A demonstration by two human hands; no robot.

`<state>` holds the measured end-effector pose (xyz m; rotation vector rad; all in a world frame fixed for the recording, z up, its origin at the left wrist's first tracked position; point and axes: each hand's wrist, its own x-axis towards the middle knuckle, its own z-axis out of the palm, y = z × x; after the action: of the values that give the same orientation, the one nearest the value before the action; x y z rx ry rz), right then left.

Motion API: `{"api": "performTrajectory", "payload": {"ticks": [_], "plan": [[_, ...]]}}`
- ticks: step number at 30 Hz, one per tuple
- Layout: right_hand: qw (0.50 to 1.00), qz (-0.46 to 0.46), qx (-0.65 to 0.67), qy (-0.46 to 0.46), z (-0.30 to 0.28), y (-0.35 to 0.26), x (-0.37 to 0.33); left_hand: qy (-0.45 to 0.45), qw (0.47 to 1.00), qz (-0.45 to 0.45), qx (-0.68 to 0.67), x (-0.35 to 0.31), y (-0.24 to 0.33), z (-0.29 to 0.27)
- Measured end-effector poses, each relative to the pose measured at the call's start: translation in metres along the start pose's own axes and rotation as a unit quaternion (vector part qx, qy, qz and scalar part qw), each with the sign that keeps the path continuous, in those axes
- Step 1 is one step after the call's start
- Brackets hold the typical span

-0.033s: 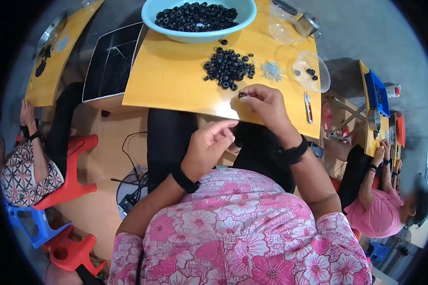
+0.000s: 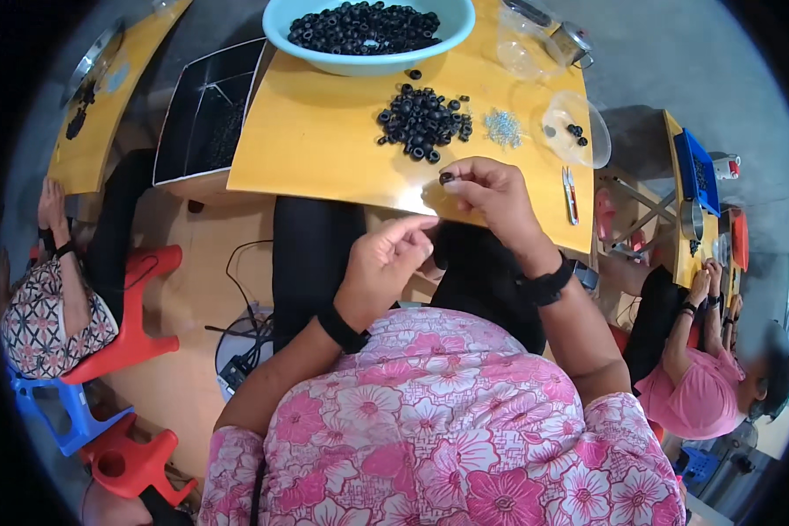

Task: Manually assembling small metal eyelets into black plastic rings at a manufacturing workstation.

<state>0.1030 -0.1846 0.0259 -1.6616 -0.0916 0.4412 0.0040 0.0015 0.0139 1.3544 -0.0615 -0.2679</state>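
Pinched between the thumb and forefinger of my right hand (image 2: 491,195) is a small black ring (image 2: 446,178), just over the front edge of the table. My left hand (image 2: 387,256) is held below that edge. Its forefinger stretches toward the right hand, the thumb stands apart from it and the other fingers curl; I see nothing in it. Beyond the right hand lies a loose pile of black rings (image 2: 422,121) of mixed sizes. To its right is a small heap of tiny clear, bluish pieces (image 2: 502,128).
A light-blue basin (image 2: 368,63) full of black rings stands at the back of the yellow table (image 2: 307,140). On the right are a clear shallow dish (image 2: 592,140) with a few rings, thread snips (image 2: 571,195) and a metal cup (image 2: 572,42). People sit at tables on both sides.
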Motion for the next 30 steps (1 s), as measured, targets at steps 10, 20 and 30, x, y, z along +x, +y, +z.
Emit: {"api": "performTrajectory", "payload": {"ticks": [10, 20, 30], "plan": [[0.998, -0.027, 0.052, -0.026, 0.025, -0.010, -0.056, 0.065, 0.997, 0.042, -0.005, -0.003, 0.004, 0.009], [0.871, -0.346, -0.338, 0.082, 0.032, -0.010, -0.065, 0.038, 0.996, -0.008, -0.083, -0.003, -0.006, 0.005], [0.906, -0.288, -0.297, 0.091, -0.008, 0.004, -0.042, -0.003, 0.997, -0.020, -0.074, 0.006, -0.003, 0.007]]}}
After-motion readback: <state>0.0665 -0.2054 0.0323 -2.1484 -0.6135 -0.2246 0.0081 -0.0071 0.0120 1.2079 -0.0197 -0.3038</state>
